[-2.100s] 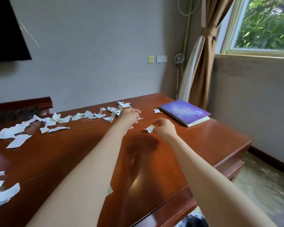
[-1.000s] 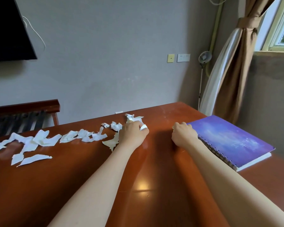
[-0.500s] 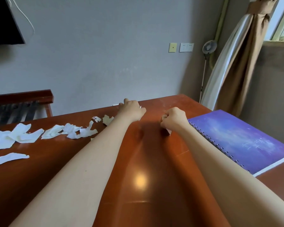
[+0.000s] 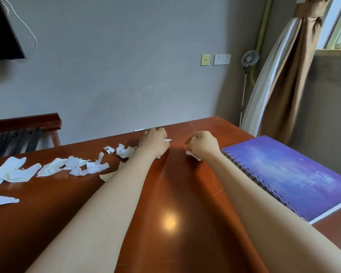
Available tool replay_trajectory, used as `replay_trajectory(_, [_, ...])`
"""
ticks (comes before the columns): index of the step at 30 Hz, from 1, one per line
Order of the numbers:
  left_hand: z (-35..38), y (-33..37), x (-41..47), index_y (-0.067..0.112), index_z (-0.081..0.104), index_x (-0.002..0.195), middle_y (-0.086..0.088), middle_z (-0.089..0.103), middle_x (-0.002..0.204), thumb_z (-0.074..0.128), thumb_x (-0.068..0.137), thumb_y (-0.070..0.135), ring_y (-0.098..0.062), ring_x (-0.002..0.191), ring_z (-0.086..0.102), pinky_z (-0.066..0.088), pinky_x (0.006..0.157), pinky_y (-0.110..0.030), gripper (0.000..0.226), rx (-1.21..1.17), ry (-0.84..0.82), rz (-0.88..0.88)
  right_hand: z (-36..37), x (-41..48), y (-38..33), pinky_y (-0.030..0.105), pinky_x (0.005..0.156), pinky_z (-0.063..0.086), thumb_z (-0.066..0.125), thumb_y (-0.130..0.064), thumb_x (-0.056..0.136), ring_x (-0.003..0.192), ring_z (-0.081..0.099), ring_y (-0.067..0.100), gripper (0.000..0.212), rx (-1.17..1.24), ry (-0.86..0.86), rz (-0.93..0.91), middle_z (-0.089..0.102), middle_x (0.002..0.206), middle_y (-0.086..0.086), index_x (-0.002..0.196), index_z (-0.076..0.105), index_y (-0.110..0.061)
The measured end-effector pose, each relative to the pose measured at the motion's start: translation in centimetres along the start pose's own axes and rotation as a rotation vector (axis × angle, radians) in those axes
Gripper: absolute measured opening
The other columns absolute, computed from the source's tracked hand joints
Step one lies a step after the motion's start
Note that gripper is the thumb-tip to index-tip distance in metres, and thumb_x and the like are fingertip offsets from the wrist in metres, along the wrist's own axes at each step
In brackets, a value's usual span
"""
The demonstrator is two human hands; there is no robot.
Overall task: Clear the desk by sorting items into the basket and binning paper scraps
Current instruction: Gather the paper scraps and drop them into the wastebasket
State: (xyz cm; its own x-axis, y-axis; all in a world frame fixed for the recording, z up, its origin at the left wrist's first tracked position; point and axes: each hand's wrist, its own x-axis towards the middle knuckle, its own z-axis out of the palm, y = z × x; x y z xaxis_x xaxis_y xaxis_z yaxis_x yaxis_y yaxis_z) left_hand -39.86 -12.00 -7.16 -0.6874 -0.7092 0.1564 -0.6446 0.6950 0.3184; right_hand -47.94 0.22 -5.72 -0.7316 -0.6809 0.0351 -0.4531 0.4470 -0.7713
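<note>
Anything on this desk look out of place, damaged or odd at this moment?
Yes: torn white paper scraps lie strewn along the far left of the desk. Both the left hand and right hand are closed on scraps. The purple spiral notebook looks intact.

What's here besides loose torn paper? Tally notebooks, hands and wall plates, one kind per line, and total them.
Purple spiral-bound notebook: 1
Bare hands, left hand and right hand, fisted on white paper scraps: 2
Wall plates, yellow plate and white plate: 2
Total: 5
</note>
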Motion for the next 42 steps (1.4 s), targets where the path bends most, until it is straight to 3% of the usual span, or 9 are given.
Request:
replay_trajectory(6, [-0.6, 0.0, -1.5, 0.009, 0.065, 0.100, -0.006, 0.068, 0.104, 0.047, 0.088, 0.008, -0.025, 0.099, 0.061, 0.050, 0.083, -0.033, 0.021, -0.145, -0.051, 0.063, 0.8, 0.0, -0.7, 0.023, 0.060, 0.047, 0.049, 0.003, 0.088, 0.077, 0.057, 0.021, 0.035, 0.164, -0.020, 0.101, 0.054, 0.064, -0.003, 0.064, 0.050, -0.022])
replay_trajectory(9, [-1.7, -0.2, -1.9, 0.014, 0.061, 0.086, -0.005, 0.058, 0.087, 0.046, 0.088, 0.009, -0.025, 0.078, 0.052, 0.043, 0.068, -0.028, 0.016, -0.337, -0.002, -0.005, 1.3, -0.4, -1.3, 0.024, 0.058, 0.043, 0.042, 0.006, 0.087, 0.079, 0.056, 0.021, 0.038, 0.213, 0.011, 0.109, 0.059, 0.072, 0.001, 0.064, 0.051, -0.023])
replay_trajectory(18, [-5.9, -2.5, -4.1, 0.014, 0.060, 0.096, 0.002, 0.050, 0.074, 0.044, 0.093, 0.018, -0.012, 0.061, 0.045, 0.037, 0.057, -0.023, 0.016, -0.706, 0.145, -0.228, 3.4, -1.5, -3.5, 0.026, 0.060, 0.046, 0.036, 0.004, 0.088, 0.078, 0.061, 0.024, 0.037, 0.286, 0.003, 0.122, 0.064, 0.083, 0.008, 0.072, 0.060, -0.018])
replay_trajectory(24, [-4.8, -5.0, -5.3, 0.012, 0.060, 0.086, 0.000, 0.052, 0.075, 0.045, 0.091, 0.010, -0.022, 0.085, 0.052, 0.040, 0.075, -0.025, 0.017, -0.540, 0.080, -0.276, 6.5, -1.9, -3.3, 0.034, 0.084, 0.046, 0.056, -0.003, 0.083, 0.110, 0.052, 0.032, 0.028, -0.259, -0.049, -0.150, 0.058, 0.114, 0.014, 0.111, 0.062, -0.002])
replay_trajectory(27, [-4.0, -5.7, -5.3, 0.017, 0.059, 0.082, -0.003, 0.053, 0.098, 0.041, 0.091, 0.014, -0.024, 0.108, 0.052, 0.042, 0.088, -0.032, 0.020, -0.387, 0.098, -0.238, 7.4, -1.8, -3.1, 0.036, 0.096, 0.034, 0.043, -0.012, 0.091, 0.120, 0.039, 0.032, 0.035, -0.423, 0.037, -0.232, 0.044, 0.130, 0.013, 0.126, 0.052, -0.009])
replay_trajectory(31, [-3.6, -6.0, -4.7, 0.023, 0.058, 0.110, -0.006, 0.046, 0.127, 0.045, 0.090, 0.034, -0.027, 0.122, 0.043, 0.038, 0.103, -0.039, 0.026, -0.159, 0.079, -0.246, 7.9, -0.5, -3.0, 0.040, 0.111, 0.024, 0.037, -0.015, 0.094, 0.135, 0.033, 0.028, 0.043, -0.407, -0.124, -0.309, 0.043, 0.140, 0.007, 0.135, 0.044, -0.008])
replay_trajectory(34, [-3.1, -6.2, -4.2, 0.029, 0.045, 0.131, -0.007, 0.039, 0.141, 0.043, 0.089, 0.044, -0.030, 0.133, 0.033, 0.027, 0.112, -0.045, 0.045, -0.118, -0.056, -0.268, 7.5, -0.8, -2.9, 0.030, 0.088, 0.040, 0.035, -0.011, 0.093, 0.107, 0.055, 0.026, 0.035, -0.295, -0.237, -0.326, 0.062, 0.115, 0.007, 0.117, 0.059, -0.007])
replay_trajectory(38, [-2.5, -5.6, -4.6, 0.024, 0.061, 0.114, -0.006, 0.048, 0.132, 0.048, 0.089, 0.032, -0.025, 0.123, 0.045, 0.038, 0.104, -0.037, 0.029, -0.316, -0.014, -0.218, 6.3, -1.7, -3.1, 0.015, 0.061, 0.041, 0.044, -0.006, 0.082, 0.081, 0.056, 0.013, 0.030, -0.092, -0.261, -0.334, 0.068, 0.086, -0.005, 0.095, 0.069, -0.018])
replay_trajectory(42, [-2.2, -4.6, -5.9, 0.013, 0.065, 0.104, -0.006, 0.054, 0.119, 0.050, 0.091, 0.019, -0.024, 0.111, 0.053, 0.037, 0.080, -0.026, 0.021, -0.326, 0.054, -0.108, 5.7, -2.5, -3.3, 0.000, 0.060, 0.040, 0.051, -0.005, 0.084, 0.093, 0.057, 0.005, 0.038, 0.201, -0.153, -0.246, 0.067, 0.109, -0.005, 0.118, 0.064, -0.016])
